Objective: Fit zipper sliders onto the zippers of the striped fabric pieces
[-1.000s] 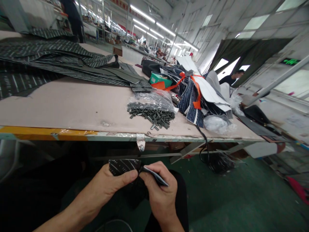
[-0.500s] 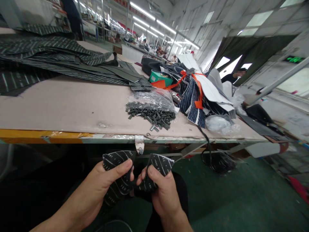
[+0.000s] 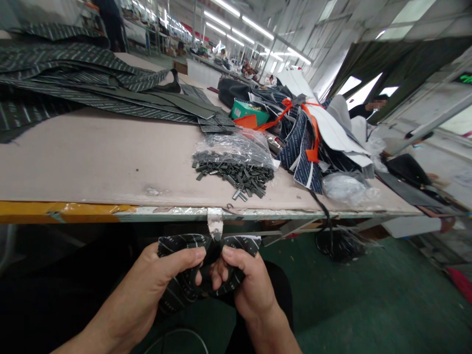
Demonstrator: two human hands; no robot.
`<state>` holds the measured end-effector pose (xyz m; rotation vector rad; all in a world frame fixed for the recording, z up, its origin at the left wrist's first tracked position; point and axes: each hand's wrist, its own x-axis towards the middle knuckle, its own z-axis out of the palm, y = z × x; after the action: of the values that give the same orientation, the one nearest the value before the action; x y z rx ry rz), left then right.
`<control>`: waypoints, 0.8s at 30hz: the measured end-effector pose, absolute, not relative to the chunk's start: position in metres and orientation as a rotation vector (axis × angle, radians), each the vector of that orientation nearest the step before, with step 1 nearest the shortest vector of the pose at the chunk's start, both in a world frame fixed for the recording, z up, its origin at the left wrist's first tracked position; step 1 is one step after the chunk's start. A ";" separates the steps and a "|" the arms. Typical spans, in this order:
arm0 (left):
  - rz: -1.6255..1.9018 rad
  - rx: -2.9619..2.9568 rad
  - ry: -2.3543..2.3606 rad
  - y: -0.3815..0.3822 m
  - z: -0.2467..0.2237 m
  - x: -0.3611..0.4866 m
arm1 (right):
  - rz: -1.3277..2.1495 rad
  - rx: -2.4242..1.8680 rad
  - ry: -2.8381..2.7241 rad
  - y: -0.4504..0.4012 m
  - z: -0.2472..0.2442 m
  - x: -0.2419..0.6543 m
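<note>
A black fabric strip (image 3: 171, 290) with white dashed lines and small lettering is stretched between my two hands, in front of the table edge. My left hand (image 3: 162, 270) grips one part, its thumb lying flat on top. The other part is pinched in my right hand (image 3: 250, 280), thumb on top and fingers curled beneath. Between the thumbs the cloth is folded or gathered; its exact shape there is hidden. Just beyond my hands, a small whitish metal tab (image 3: 215, 221) hangs from the table edge.
On the table (image 3: 92, 167) lie a heap of small dark metal pieces (image 3: 247, 179) under a clear plastic bag (image 3: 236, 147), stacked dark patterned strips (image 3: 121, 98), a green box (image 3: 250, 113), and navy patterned pieces (image 3: 308, 169) tied with orange ribbon (image 3: 313, 140). A person (image 3: 368, 105) is at the far right.
Both hands still hold the strip. The cloth ends have tipped flatter, and my hands have moved slightly down as the view shifted a little.
</note>
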<state>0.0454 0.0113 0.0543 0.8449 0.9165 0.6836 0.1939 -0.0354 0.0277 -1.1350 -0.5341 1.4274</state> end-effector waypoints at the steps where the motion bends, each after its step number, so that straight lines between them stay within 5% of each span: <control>1: 0.683 0.855 0.907 0.012 0.054 0.045 | 1.435 -1.134 -0.535 -0.035 0.028 0.194; 24: 0.652 0.834 0.804 0.016 0.059 0.049 | 1.501 -1.121 -0.515 -0.030 0.030 0.197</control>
<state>0.0490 0.0160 0.0594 0.8342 0.8042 0.6521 0.1967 -0.0301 0.0295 -1.1205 -0.5146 1.5012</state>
